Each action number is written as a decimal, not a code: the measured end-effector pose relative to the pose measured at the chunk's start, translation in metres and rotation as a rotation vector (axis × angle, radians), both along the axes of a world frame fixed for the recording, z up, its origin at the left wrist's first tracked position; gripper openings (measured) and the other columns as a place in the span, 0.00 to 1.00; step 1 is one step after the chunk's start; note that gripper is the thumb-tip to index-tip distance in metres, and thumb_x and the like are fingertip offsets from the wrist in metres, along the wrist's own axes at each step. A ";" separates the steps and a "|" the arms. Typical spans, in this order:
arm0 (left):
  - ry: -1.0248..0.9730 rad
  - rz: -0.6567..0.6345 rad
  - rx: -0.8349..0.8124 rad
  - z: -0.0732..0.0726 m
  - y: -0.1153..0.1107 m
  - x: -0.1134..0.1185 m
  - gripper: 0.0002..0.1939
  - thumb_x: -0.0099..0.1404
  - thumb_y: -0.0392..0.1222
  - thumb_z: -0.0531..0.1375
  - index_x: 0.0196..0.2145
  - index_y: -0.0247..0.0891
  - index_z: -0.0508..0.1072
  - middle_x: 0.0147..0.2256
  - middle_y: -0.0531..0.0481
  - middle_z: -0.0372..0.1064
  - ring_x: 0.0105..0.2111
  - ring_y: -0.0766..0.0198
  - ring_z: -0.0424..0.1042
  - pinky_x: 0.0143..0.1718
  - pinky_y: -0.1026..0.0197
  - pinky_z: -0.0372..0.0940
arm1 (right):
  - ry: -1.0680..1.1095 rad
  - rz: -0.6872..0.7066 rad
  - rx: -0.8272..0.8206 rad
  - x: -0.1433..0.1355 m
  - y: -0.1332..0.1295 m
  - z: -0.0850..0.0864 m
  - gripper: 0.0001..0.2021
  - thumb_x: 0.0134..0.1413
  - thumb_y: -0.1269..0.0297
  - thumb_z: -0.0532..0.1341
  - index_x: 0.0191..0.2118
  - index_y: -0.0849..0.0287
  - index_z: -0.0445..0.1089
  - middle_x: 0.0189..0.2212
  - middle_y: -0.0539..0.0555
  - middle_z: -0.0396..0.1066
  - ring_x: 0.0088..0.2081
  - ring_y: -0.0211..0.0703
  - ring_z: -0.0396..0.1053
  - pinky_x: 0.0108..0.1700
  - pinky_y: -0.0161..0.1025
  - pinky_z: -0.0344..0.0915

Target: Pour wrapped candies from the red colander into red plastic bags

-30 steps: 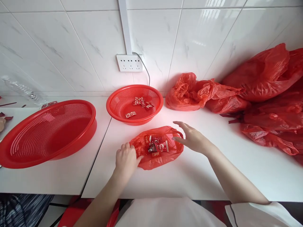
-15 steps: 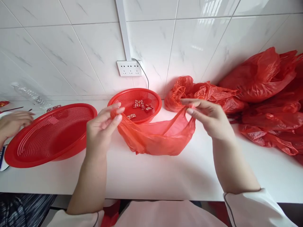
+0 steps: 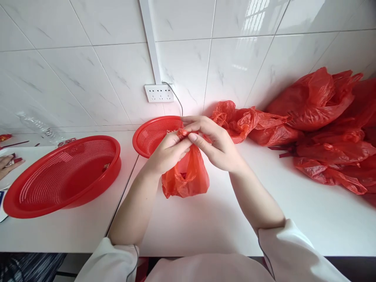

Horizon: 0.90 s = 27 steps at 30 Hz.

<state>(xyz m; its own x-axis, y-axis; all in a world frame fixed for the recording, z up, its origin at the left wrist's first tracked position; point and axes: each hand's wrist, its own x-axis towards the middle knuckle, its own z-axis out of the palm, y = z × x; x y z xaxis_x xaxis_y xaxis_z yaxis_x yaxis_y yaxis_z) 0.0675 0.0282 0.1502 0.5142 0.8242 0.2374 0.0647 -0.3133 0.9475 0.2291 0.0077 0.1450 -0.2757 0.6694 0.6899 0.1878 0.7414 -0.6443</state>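
Observation:
A red plastic bag (image 3: 188, 182) hangs below my two hands, its top gathered and its lower part close to the white table. My left hand (image 3: 172, 150) pinches the gathered handles from the left. From the right, my right hand (image 3: 213, 143) grips the same bunched plastic, thumb and fingers meeting those of the left. What lies inside the bag cannot be made out. Just behind my hands stands a small red mesh basket (image 3: 147, 135), partly covered by them, with a few small wrapped packets (image 3: 171, 132) showing.
A larger red mesh basket (image 3: 67, 176) stands at left, a small packet (image 3: 106, 167) inside. Another person's hand (image 3: 7, 166) holds something beside it. Filled red bags (image 3: 311, 102) pile up at right. A clear bottle (image 3: 39, 126) and a wall socket (image 3: 159, 93) are behind.
My hands have come together from wide apart, drawing the bag's handles into one bunch. A small packet now shows in the larger basket, and the other person's hand has moved away from its rim.

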 end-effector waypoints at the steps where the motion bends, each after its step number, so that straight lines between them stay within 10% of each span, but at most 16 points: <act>1: -0.014 0.009 -0.040 -0.002 0.001 0.000 0.17 0.67 0.52 0.56 0.25 0.39 0.64 0.18 0.58 0.48 0.16 0.74 0.50 0.15 0.66 0.48 | 0.024 0.005 -0.029 0.000 0.002 -0.005 0.11 0.64 0.60 0.54 0.46 0.53 0.71 0.47 0.54 0.71 0.51 0.45 0.69 0.49 0.45 0.69; 11: -0.064 0.109 -0.137 -0.029 -0.003 -0.015 0.17 0.69 0.53 0.53 0.35 0.38 0.72 0.20 0.54 0.67 0.17 0.71 0.62 0.24 0.63 0.62 | 0.169 -0.123 -0.064 0.006 0.001 -0.036 0.04 0.55 0.70 0.60 0.38 0.57 0.67 0.34 0.51 0.71 0.36 0.39 0.71 0.40 0.40 0.70; 16: -0.030 0.160 -0.052 -0.027 -0.003 -0.028 0.13 0.66 0.48 0.58 0.40 0.37 0.76 0.27 0.49 0.73 0.25 0.65 0.71 0.30 0.62 0.68 | -0.130 0.076 0.034 0.015 -0.016 -0.031 0.09 0.53 0.77 0.58 0.35 0.54 0.69 0.33 0.51 0.70 0.36 0.41 0.69 0.39 0.41 0.69; 21: 0.262 0.066 0.308 -0.014 -0.011 -0.034 0.13 0.60 0.34 0.61 0.44 0.40 0.72 0.39 0.48 0.76 0.39 0.61 0.75 0.40 0.61 0.70 | -0.166 0.071 0.028 0.014 -0.015 -0.029 0.04 0.57 0.69 0.59 0.38 0.54 0.70 0.35 0.53 0.71 0.37 0.42 0.69 0.40 0.42 0.70; 27: 0.513 0.330 1.170 -0.019 0.000 -0.034 0.19 0.60 0.25 0.54 0.43 0.44 0.73 0.33 0.53 0.75 0.36 0.63 0.73 0.39 0.60 0.68 | 0.052 -0.058 -0.265 -0.001 0.011 -0.043 0.11 0.65 0.62 0.53 0.49 0.54 0.67 0.47 0.55 0.69 0.45 0.42 0.70 0.45 0.42 0.70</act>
<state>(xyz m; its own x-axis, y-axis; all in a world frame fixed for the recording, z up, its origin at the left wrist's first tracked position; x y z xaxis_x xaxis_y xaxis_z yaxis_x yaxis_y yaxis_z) 0.0336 0.0280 0.1317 0.5741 0.3700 0.7305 0.5637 -0.8256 -0.0248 0.2285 0.0189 0.1023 -0.2003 0.8423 0.5005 0.1867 0.5343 -0.8244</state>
